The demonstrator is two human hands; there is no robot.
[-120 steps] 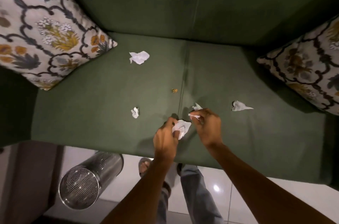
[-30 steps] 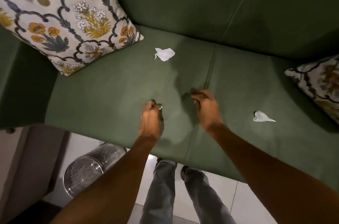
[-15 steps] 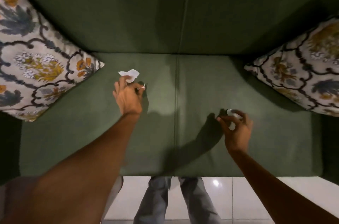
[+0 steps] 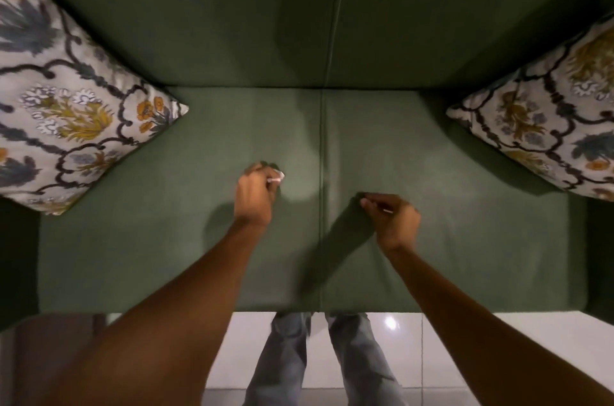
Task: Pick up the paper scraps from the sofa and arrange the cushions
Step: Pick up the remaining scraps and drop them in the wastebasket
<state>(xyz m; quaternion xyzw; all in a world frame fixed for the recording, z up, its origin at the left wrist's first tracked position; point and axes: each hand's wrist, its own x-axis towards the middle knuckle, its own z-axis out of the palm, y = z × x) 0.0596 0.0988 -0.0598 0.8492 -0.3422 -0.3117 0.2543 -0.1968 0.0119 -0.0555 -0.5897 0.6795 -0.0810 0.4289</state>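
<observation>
Over the green sofa (image 4: 465, 239), left hand (image 4: 254, 198) and right hand (image 4: 393, 221) each clench paper scraps (image 4: 277, 177).

Dim, soft, wide-angle edge warping

A: State which paper is obscured.
B: The left hand (image 4: 254, 196) is curled closed around paper scraps (image 4: 278, 177); only a white tip shows past the fingers. The right hand (image 4: 393, 221) is also closed, with a thin white sliver (image 4: 387, 211) visible; what it is cannot be determined.
A: State the items cropped by the frame.
B: The left cushion (image 4: 66, 99) is cut at the left edge and the right cushion (image 4: 548, 113) at the right edge. Both forearms and the trouser legs (image 4: 319, 359) run off the bottom edge.
</observation>
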